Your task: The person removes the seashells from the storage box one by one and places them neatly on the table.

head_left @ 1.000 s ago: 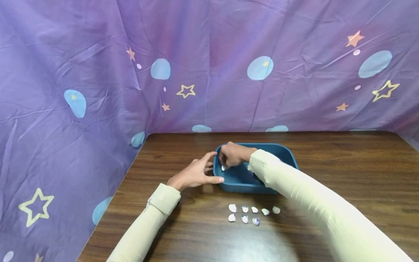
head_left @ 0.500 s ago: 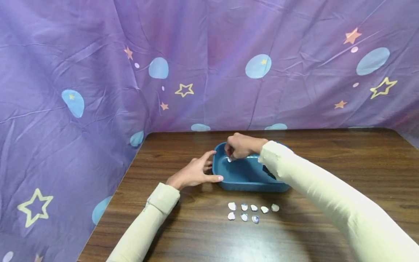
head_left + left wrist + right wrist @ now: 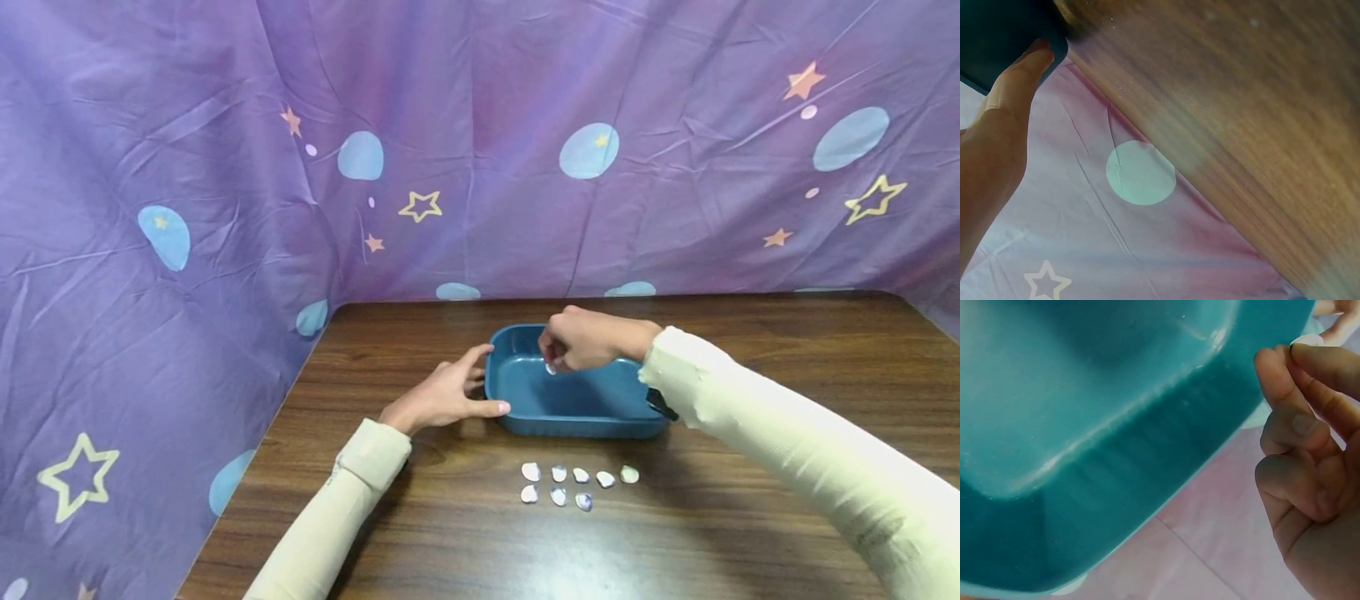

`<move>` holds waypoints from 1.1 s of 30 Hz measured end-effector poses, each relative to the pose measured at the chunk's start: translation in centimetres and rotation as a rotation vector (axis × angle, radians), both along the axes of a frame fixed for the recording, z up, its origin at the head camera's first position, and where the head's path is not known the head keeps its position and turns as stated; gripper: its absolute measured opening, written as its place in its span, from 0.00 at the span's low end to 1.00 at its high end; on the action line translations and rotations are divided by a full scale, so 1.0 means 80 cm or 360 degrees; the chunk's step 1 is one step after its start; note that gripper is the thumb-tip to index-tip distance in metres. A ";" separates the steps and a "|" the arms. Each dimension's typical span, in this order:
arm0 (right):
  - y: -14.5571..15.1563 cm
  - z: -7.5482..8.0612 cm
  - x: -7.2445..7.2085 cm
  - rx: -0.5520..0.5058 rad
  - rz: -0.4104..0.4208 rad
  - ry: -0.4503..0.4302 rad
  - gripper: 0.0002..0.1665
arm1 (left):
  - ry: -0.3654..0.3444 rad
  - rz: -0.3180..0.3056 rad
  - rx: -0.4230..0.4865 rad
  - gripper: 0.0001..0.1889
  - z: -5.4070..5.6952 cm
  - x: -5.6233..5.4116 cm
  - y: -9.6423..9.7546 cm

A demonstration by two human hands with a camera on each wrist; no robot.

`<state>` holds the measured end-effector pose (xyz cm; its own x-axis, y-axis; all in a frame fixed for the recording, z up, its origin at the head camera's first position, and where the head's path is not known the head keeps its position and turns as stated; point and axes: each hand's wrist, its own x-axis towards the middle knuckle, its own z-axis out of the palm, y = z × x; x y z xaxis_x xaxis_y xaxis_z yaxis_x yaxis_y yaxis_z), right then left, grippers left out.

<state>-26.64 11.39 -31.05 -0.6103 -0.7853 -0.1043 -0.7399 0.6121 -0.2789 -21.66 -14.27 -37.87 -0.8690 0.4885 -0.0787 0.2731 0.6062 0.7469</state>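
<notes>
My right hand [image 3: 588, 340] pinches a small white seashell [image 3: 551, 368] between thumb and fingertips, over the inside of a blue plastic basin [image 3: 585, 427]. In the right wrist view only the pale edge of this seashell [image 3: 1307, 341] shows, and the other fingers are curled toward the palm. At the basin's left end my left hand [image 3: 442, 396] spreads its thumb and fingers along the rim, touching it. On the table in front of the basin lie several small shells [image 3: 558, 473], whitish with some purple, in two short rows.
The brown wooden table [image 3: 420, 533] runs back to a purple curtain [image 3: 517, 208] with stars and blue ovals. Another curtain hangs along the table's left edge. A dark wrist device [image 3: 662, 405] sits at the right cuff, close to the basin's right end.
The right hand has moved from the basin's left end toward its middle, holding the seashell. The left hand and the rows of shells have stayed in place.
</notes>
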 end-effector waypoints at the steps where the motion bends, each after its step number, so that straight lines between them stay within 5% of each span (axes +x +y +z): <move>1: 0.004 0.001 0.003 -0.0016 0.0012 -0.0004 0.08 | -0.0004 -0.0001 0.0001 0.51 0.000 0.000 0.000; 9: 0.034 0.006 0.030 -0.0115 0.0029 0.0026 0.14 | -0.0001 0.0010 -0.0001 0.51 0.001 0.000 0.001; 20: 0.053 0.003 0.089 -0.0199 0.0141 -0.0071 0.12 | 0.0001 0.0009 -0.0016 0.51 0.001 0.003 0.001; 33: 0.062 -0.035 0.138 -0.0039 0.0134 0.0000 0.14 | 0.0015 -0.0007 -0.0012 0.51 0.000 0.002 0.002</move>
